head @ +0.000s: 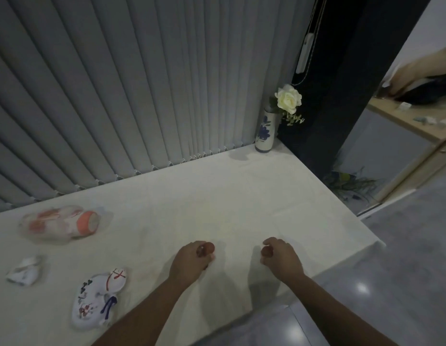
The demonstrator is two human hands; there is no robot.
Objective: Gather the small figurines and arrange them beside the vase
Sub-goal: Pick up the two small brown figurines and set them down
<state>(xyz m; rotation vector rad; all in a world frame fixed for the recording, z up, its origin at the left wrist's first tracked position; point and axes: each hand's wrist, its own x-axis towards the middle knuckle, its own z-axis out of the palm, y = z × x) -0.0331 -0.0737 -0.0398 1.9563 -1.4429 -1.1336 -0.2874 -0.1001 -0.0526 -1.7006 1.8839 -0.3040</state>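
A white vase (pixel 265 132) with blue flowers painted on it holds a cream rose (pixel 288 98) and stands at the far right corner of the white table (pixel 217 196). My left hand (pixel 190 262) is closed around a small reddish-brown figurine (pixel 207 248) near the table's front edge. My right hand (pixel 281 255) grips another small reddish-brown figurine (pixel 266 250) a little to the right. Both figurines are mostly hidden by my fingers. Both hands are far from the vase.
A painted white fox mask (pixel 98 298) lies flat at front left. A crumpled white piece (pixel 24 270) and an orange-and-white object in clear wrap (pixel 62 223) lie at left. Grey vertical blinds (pixel 117 96) back the table. The table's right edge drops to grey floor (pixel 404 258).
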